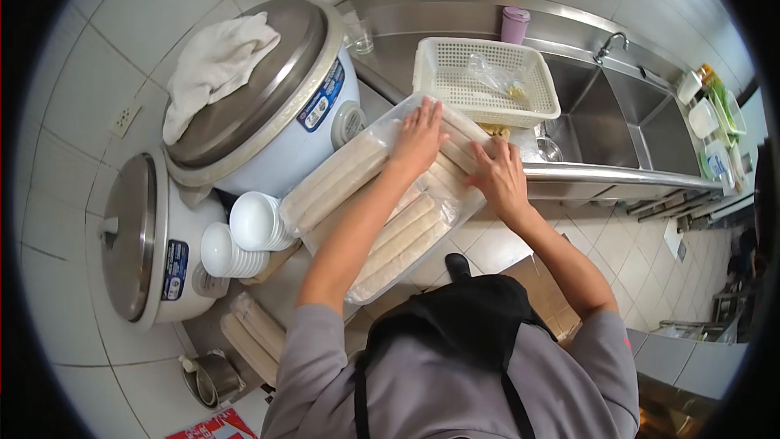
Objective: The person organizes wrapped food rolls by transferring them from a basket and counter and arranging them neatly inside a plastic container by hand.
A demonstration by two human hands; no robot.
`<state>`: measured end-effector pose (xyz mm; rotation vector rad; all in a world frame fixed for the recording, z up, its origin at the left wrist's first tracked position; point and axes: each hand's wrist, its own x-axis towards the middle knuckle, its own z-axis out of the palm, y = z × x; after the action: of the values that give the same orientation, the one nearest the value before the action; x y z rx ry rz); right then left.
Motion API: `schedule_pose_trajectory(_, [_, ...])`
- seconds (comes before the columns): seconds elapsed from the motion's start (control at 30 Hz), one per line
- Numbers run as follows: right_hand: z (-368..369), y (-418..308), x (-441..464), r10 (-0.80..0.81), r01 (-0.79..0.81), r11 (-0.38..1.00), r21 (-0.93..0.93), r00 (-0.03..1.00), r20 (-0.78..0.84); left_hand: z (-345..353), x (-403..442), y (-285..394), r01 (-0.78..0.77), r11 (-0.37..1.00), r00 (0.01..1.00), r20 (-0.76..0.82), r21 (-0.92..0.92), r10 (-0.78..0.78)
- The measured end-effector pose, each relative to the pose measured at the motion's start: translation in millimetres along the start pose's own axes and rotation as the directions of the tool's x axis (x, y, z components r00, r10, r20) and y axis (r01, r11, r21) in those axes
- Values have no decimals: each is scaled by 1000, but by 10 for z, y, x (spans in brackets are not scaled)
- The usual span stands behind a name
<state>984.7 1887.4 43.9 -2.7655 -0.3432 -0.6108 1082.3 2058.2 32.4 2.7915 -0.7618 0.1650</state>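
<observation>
A clear plastic tray [467, 215] sits tilted in view before me, holding several bagged packs of long, pale, sausage-shaped rolls. My left hand [418, 142] lies over the packs near the tray's far side, fingers stretched out and resting on the plastic. At the right end, my right hand [500, 179] curls its fingers and thumb around the end of a pack of pale rolls [459, 140] by the tray edge. Another pack of rolls [394, 245] lies in the near part of the tray. What the rolls are made of cannot be told.
Left stand two large rice cookers [337, 85], one topped by a white cloth [219, 69]. Stacked white bowls [253, 221] adjoin the tray. A white plastic basket [435, 102] rests by the steel sink [581, 97]. More rolls [252, 333] and a metal pot [215, 378] are lower left.
</observation>
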Motion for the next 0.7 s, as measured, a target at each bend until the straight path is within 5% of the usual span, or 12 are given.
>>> schedule_pose_trajectory(0.2, [-10,101,69,-110,111,991,-73,994,19,79,-96,52,42,999,996,82,-19,-40])
schedule_pose_trajectory(0.33, [39,141,53,-199,196,969,-150,980,-9,115,-33,159,102,995,995,-3,6,-102])
schedule_pose_trajectory(0.47, [-17,204,147,-295,294,952,-84,956,5,201,117,217,149,969,975,-134,-197,-177])
schedule_pose_trajectory(0.5, [38,316,162,-329,328,942,-79,944,-3,214,218,257,210,945,966,-95,-249,-240])
schedule_pose_trajectory(0.53, [105,426,197,-365,363,929,-70,931,-12,59,260,253,78,988,993,101,-135,-65])
schedule_pose_trajectory(0.57, [141,491,231,-336,337,940,-49,941,30,124,293,289,242,901,963,-27,-359,-269])
schedule_pose_trajectory(0.67, [12,412,358,-211,257,952,-165,944,255,67,133,301,132,926,932,-273,-354,-237])
schedule_pose_trajectory(0.7, [8,277,412,-254,273,926,-259,961,106,-176,-89,272,55,937,924,-338,-345,-178])
